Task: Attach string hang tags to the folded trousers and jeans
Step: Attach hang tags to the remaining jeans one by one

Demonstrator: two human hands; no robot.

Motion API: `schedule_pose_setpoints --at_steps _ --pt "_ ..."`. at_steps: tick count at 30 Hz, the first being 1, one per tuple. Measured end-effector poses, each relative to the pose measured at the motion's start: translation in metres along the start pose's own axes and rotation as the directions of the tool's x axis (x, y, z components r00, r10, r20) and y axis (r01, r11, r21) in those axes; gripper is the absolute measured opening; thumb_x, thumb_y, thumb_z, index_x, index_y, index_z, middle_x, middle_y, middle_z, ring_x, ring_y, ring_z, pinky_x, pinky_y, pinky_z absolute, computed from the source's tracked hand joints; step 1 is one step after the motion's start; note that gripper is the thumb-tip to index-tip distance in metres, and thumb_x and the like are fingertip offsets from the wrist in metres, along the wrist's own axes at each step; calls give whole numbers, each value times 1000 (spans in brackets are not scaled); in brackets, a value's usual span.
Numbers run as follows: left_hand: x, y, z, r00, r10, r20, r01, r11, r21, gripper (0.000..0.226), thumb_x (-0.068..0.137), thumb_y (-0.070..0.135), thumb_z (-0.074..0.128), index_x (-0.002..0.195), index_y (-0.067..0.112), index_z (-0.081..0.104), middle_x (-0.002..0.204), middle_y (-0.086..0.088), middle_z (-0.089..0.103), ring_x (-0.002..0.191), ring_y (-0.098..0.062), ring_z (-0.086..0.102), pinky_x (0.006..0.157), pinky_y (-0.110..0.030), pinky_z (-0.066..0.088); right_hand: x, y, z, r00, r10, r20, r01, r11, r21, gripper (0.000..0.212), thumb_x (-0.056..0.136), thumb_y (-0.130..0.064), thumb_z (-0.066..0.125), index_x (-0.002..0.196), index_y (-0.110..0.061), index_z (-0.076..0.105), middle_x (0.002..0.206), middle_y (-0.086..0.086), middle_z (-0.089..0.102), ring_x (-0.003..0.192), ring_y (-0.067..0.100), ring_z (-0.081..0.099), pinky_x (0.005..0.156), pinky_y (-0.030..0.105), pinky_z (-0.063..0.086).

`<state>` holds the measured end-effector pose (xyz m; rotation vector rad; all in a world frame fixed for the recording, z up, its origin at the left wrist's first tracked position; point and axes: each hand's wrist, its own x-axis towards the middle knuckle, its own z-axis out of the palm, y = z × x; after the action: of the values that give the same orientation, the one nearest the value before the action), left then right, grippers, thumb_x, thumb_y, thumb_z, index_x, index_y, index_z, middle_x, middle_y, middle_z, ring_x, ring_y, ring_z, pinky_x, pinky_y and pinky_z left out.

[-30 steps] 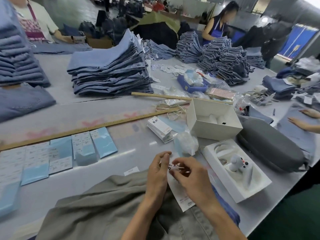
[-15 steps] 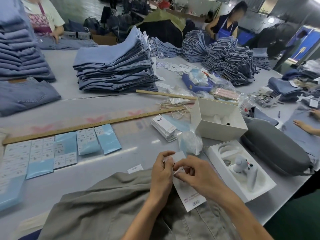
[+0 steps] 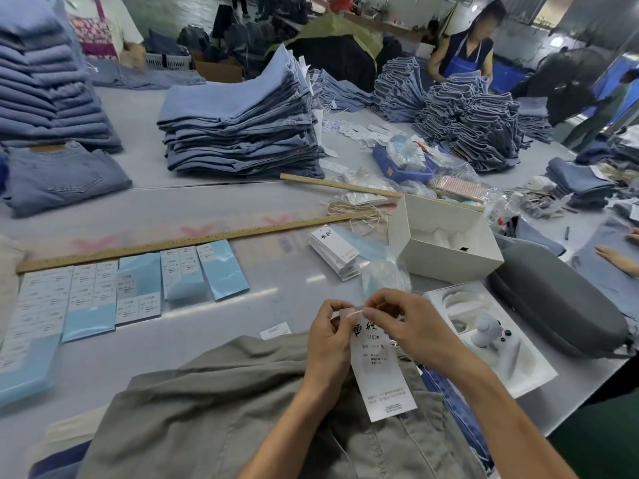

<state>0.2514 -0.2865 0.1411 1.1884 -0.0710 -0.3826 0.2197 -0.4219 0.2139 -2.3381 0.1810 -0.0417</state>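
While both hands worked at the near edge of the desk point(image 3: 242, 202), a white hang tag point(image 3: 380, 371) was held upright over a folded pair of grey-green trousers point(image 3: 214, 402). The left hand point(image 3: 328, 335) pinched the tag's top left corner with curled fingers. The right hand point(image 3: 408, 319) pinched the top edge from the other side, finger and thumb closed on what appeared to be a thin string or loop; that item was too small to confirm. The tag's lower end lay against the trousers near the waistband. Blue denim point(image 3: 453, 406) showed beneath the trousers on the right.

Further items on the desk were recorded as follows. A stack of spare tags point(image 3: 333, 250) lay beyond the hands, with a bundle of pale string point(image 3: 352, 210) just behind it. Rows of blue and white label sheets point(image 3: 138, 288) lay to the left, alongside a long wooden ruler point(image 3: 173, 243). An open white box point(image 3: 446, 236) and a white moulded tray point(image 3: 494, 344) stood to the right, next to a grey case point(image 3: 560, 302). A tall pile of folded jeans point(image 3: 242, 126) occupied the middle of the desk, with more piles behind. Another person in a blue apron point(image 3: 466, 57) stood at the far side.
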Motion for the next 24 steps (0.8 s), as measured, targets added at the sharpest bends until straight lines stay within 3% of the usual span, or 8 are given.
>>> schedule_pose_setpoints --at_steps 3,6,10,15,19,24 --pt "0 -1 -1 1000 -14 -1 14 1000 -9 7 104 17 55 105 10 58 87 -22 72 85 -42 71 75 -56 57 0 4 6 989 -49 -141 31 991 -126 10 92 -27 73 83 -29 70 76 -21 66 68 3 60 62 13 44" --pt "0 -1 0 1000 -13 -8 13 1000 2 7 105 19 53 105 15 58 86 -21 72 79 -34 72 72 -53 58 -4 7 11 971 -79 -226 26 973 -230 8 89 -28 74 82 -30 71 71 -17 65 66 6 59 58 16 44" --pt "1 -3 -1 1000 -2 -15 2 1000 30 7 105 20 54 104 19 60 84 -22 69 74 -29 69 71 -52 57 -8 8 12 969 -56 -240 -32 936 -350 7 91 -33 70 84 -36 70 67 -8 65 64 8 59 60 24 47" --pt "2 -4 -1 1000 2 -10 -2 1000 15 7 105 21 55 103 19 61 83 -21 70 73 -27 69 69 -45 57 -11 3 13 956 -64 -287 -70 899 -432 4 88 -37 75 87 -34 72 80 -14 69 66 1 59 61 12 34" --pt "2 -5 -1 1000 6 1 -6 1000 6 7 103 23 58 99 25 63 80 -20 71 73 -33 70 67 -42 56 -13 0 17 945 -125 -301 -47 861 -506 6 88 -35 76 90 -29 74 77 -12 59 64 9 56 59 14 31" --pt "0 -6 -2 998 28 49 -28 1000 9 6 97 16 68 101 20 66 89 -11 77 83 -32 74 74 -44 61 -16 -5 25 930 -182 -321 -37 820 -571 6 87 -25 79 90 -21 75 79 -5 58 61 19 62 55 29 48"
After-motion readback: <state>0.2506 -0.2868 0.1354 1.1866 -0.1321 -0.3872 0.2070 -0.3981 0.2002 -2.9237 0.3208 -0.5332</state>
